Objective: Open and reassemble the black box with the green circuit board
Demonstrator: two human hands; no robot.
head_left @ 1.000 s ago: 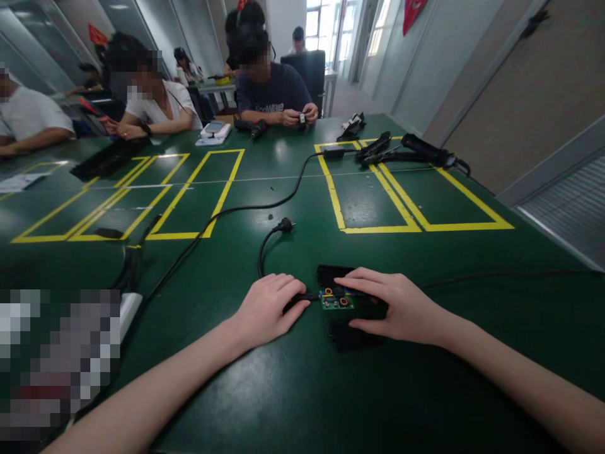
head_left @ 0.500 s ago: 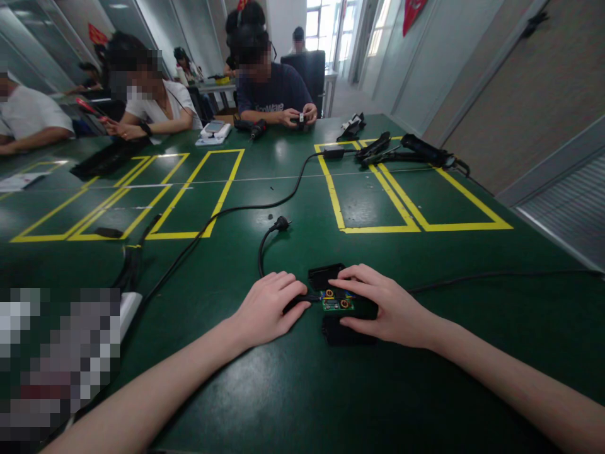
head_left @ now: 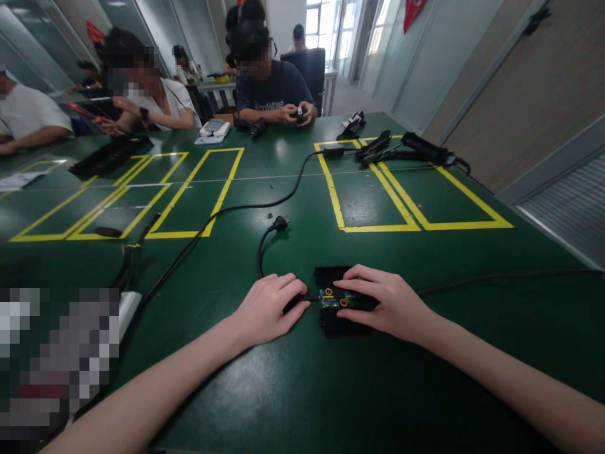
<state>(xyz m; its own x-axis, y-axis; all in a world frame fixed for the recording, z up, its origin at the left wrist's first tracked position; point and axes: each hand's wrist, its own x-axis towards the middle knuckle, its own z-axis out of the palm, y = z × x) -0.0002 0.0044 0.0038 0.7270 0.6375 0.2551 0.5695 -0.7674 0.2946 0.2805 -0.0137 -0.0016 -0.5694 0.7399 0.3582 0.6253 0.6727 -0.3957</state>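
Note:
A small green circuit board (head_left: 329, 302) with copper coils lies between two black plastic case halves, the upper half (head_left: 327, 275) and the lower half (head_left: 338, 326). Left of the board, my left hand (head_left: 270, 309) is closed on a black power cable (head_left: 309, 297) that runs to the board. My right hand (head_left: 394, 302) spans the case from the right, its thumb on the lower half and fingers on the upper one, drawn in around them. Its palm hides the right end of the case. A black plug (head_left: 280, 223) on a bent cord lies beyond my left hand.
Yellow tape rectangles (head_left: 378, 229) mark the green table (head_left: 265, 391). A long black cord (head_left: 246, 207) crosses it. Black tools (head_left: 420, 150) lie at the far right. Across the table, a person in a dark shirt (head_left: 274, 88) handles a small part near a drill (head_left: 256, 128).
The fingers and thumb of my right hand have come closer together, and the case halves sit nearer the board. My left hand stays in place. A co-worker at left has raised a hand.

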